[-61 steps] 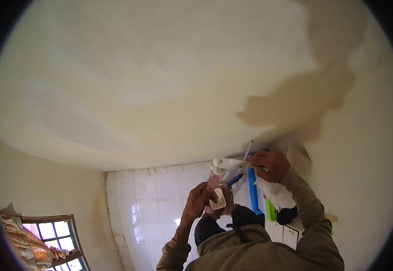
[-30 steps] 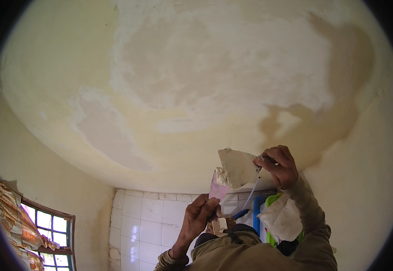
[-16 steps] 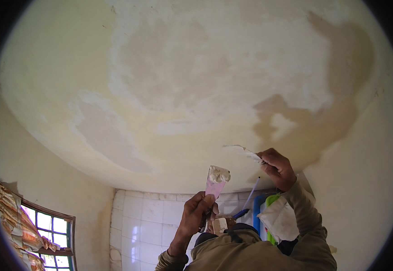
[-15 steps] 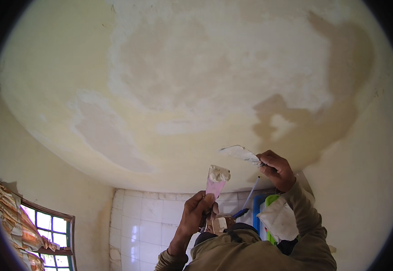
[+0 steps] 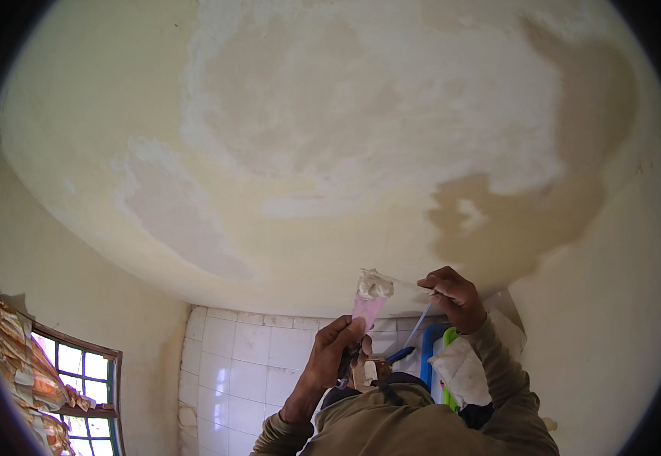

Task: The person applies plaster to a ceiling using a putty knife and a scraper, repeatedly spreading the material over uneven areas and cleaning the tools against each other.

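My left hand [image 5: 330,353] is closed round a putty knife [image 5: 367,308] with a pinkish blade, held upright. A thick lump of off-white putty [image 5: 377,285] covers its tip. In my right hand [image 5: 456,298], fingers pinched, is a thin flat scraper [image 5: 408,282], seen nearly edge-on, its blade reaching left to the putty. Whether the blade presses into the lump is hard to see. Beyond both hands rises a pale yellow wall [image 5: 307,247] with a large whitish patch [image 5: 300,99] and a smaller greyish patch [image 5: 174,216]. My shadow falls on its right part.
White tiles [image 5: 247,346] cover the floor below. Near my right forearm stand a blue container [image 5: 430,349] and a green container [image 5: 450,335], with a white sack [image 5: 463,371] against them. A blue-handled tool [image 5: 400,355] lies close by. At the left are a barred window [image 5: 87,372] and an orange-patterned curtain [image 5: 26,357].
My right hand has moved slightly down and left, and its scraper has turned edge-on, now at the putty. The left-hand putty knife has shifted slightly up and right.
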`<action>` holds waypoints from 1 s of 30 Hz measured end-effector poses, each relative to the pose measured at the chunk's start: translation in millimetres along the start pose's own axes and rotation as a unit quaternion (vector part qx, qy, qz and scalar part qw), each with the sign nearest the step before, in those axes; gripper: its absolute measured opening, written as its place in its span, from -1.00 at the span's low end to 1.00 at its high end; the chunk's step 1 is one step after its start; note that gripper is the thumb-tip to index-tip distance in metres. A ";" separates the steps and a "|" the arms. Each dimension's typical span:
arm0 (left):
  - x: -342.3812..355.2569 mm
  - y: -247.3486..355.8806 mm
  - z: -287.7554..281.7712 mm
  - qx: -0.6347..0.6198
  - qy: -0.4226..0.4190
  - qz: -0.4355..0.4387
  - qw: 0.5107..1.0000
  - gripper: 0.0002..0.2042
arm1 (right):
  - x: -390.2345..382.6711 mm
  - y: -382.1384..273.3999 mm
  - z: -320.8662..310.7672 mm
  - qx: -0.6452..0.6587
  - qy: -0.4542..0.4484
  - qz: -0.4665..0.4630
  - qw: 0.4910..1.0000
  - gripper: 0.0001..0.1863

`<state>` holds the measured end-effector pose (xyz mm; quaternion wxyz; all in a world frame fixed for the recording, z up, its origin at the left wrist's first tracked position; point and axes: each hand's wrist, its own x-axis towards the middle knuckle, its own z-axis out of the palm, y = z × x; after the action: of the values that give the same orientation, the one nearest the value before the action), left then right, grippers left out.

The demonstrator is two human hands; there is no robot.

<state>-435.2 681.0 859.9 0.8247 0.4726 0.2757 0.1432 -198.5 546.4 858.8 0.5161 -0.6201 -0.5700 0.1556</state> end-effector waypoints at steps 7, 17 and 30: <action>0.9 6.1 5.3 0.050 0.009 0.042 0.998 -0.82 | 8.8 19.1 5.1 -0.146 0.048 -0.069 0.986 -0.67; 7.1 -3.7 -7.5 0.084 0.045 0.008 0.995 -0.80 | -5.3 43.3 -26.7 -0.133 0.073 0.044 0.987 -0.66; 13.2 -15.4 -36.8 0.090 -0.058 0.050 0.993 -0.80 | 25.3 17.9 -32.3 0.255 -0.172 0.315 0.898 -0.55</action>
<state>-446.6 705.5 827.6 0.7849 0.5660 0.2151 0.1315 -155.9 556.6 867.7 0.4744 -0.5777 -0.3655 0.5547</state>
